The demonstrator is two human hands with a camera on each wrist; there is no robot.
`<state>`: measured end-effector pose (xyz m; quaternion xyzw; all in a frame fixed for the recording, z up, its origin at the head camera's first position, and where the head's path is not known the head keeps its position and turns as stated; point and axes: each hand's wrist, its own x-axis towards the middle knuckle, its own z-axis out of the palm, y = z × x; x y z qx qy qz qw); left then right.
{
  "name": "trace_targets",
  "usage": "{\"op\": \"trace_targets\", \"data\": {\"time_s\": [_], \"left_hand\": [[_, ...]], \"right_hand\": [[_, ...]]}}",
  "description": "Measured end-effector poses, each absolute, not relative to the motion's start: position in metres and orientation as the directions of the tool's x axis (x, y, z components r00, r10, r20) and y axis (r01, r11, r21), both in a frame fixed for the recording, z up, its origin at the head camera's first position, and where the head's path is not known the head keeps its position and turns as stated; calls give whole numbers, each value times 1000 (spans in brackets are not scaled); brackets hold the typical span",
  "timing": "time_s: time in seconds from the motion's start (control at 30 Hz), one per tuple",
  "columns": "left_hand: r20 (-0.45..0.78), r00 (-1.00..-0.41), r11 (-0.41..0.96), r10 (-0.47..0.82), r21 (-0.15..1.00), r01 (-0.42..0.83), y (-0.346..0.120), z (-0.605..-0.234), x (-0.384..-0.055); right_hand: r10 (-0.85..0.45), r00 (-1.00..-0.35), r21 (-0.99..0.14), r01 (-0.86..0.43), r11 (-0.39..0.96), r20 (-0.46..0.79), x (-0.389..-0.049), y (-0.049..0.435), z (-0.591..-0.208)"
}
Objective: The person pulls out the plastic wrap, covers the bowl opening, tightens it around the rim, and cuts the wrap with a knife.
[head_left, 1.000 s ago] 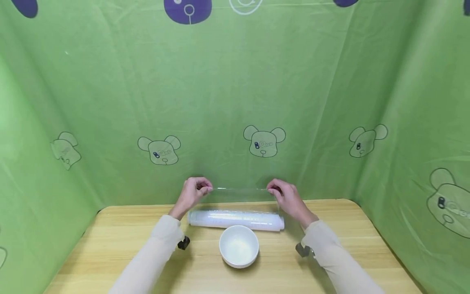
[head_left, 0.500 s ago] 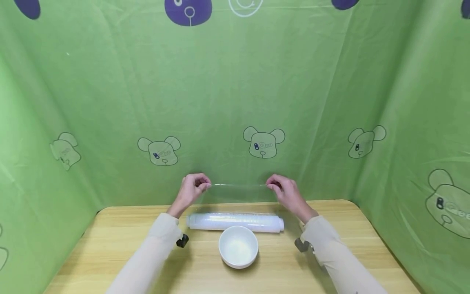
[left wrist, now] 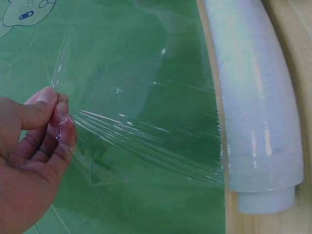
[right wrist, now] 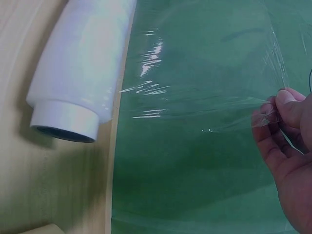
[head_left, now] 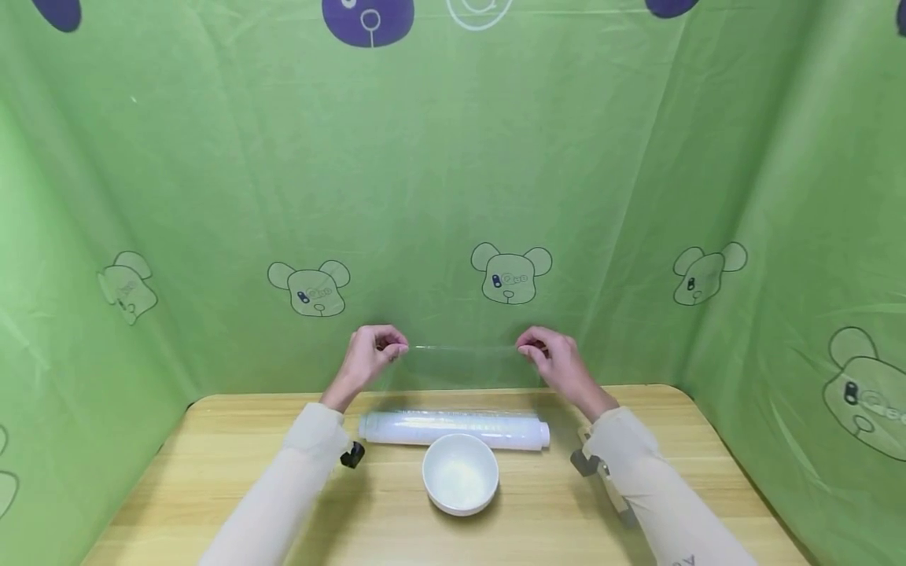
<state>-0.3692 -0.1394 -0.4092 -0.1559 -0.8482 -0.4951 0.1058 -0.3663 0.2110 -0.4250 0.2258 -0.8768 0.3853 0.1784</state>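
A sheet of clear plastic wrap (left wrist: pixel 141 126) stretches between my two hands, raised beyond the table's far edge. My left hand (head_left: pixel 370 355) pinches one corner between thumb and fingers, and my right hand (head_left: pixel 555 363) pinches the other. From there the film runs back to the plastic wrap roll (head_left: pixel 453 429), which lies crosswise near the back of the table. Creases fan out from each pinched corner in both wrist views. In the right wrist view the hollow end of the roll's white core (right wrist: pixel 66 122) shows. A white bowl (head_left: pixel 460 475) stands upright just in front of the roll.
The wooden table (head_left: pixel 233 464) ends just behind the roll. Green fabric (head_left: pixel 439 189) printed with bear heads hangs behind it and along both sides. A black wrist device (head_left: pixel 351 454) sits under the left sleeve, and a similar one (head_left: pixel 583 462) under the right.
Both hands have risen a little and moved away from the roll, drawing out more film between them. The roll has shifted very slightly; the bowl stays where it was.
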Motion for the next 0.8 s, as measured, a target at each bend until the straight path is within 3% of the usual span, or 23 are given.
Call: {"op": "trace_targets", "data": {"time_s": [0.8], "left_hand": [[379, -916, 418, 135, 816, 399, -138, -383, -370]], "right_hand": [[-231, -816, -565, -543, 622, 530, -366, 211, -392]]}}
